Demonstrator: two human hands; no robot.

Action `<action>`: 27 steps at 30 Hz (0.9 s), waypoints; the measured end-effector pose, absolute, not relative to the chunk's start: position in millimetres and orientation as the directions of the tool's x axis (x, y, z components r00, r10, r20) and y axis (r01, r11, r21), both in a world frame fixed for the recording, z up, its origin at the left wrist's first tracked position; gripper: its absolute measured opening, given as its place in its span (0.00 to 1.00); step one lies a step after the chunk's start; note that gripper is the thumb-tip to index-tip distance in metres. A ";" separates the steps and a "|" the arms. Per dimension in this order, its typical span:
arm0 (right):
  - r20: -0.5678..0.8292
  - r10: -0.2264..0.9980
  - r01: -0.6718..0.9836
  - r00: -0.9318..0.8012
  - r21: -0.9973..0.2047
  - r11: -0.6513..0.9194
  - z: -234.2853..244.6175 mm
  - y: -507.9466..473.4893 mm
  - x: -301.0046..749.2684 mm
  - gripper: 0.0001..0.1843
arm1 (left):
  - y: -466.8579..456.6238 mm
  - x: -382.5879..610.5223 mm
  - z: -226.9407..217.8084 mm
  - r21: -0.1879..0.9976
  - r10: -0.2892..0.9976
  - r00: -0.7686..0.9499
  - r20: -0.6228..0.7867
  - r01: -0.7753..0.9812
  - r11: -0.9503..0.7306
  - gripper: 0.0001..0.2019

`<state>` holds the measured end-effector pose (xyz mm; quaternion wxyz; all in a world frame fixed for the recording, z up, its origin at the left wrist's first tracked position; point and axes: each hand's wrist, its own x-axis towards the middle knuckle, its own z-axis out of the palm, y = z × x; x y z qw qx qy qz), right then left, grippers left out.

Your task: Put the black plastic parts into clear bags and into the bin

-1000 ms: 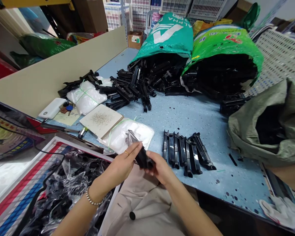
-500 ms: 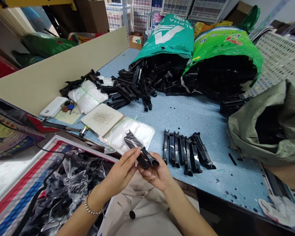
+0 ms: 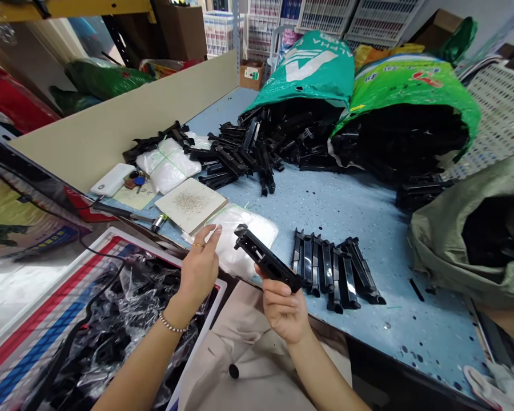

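Observation:
In my right hand (image 3: 285,308) is a long black plastic part (image 3: 268,260), tilted up to the left, its hollow, ribbed side showing. My left hand (image 3: 199,262) holds nothing; its fingers are raised and partly bent beside a stack of clear plastic bags (image 3: 259,228). Left of those bags, a whitish square board (image 3: 192,201) carries brown specks. A row of several similar black parts (image 3: 328,265) lies on the blue table (image 3: 325,200) to the right of my right hand.
Behind, many black parts (image 3: 229,154) spill from a teal sack (image 3: 312,65) and a green sack (image 3: 415,85). A grey-green sack (image 3: 437,228) stands at right. Below left, a crate (image 3: 107,251) holds bagged black parts. A white tied bundle (image 3: 169,165) lies near the partition (image 3: 132,108).
Both hands were together on black pieces. Now my left hand has let go and moved up left, while my right hand keeps one black part. The view has shifted slightly.

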<state>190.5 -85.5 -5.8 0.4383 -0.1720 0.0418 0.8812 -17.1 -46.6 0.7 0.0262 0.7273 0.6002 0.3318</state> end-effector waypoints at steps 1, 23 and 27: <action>-0.330 0.766 -0.796 -0.552 -0.064 -0.601 -6.9 -86.0 191.0 0.14 | -45.6 -13.5 2.3 0.455 0.900 0.075 0.429 0.843 -0.287 0.28; -0.188 0.889 0.116 -0.418 -0.981 -0.153 20.7 -71.2 197.1 0.26 | -84.6 18.4 31.7 0.635 0.761 0.595 0.259 0.489 -0.598 0.33; -0.143 0.722 0.133 -0.677 -0.989 -0.071 36.8 -73.7 223.5 0.28 | -110.1 -50.3 62.2 0.596 0.867 0.484 0.116 0.664 -0.451 0.20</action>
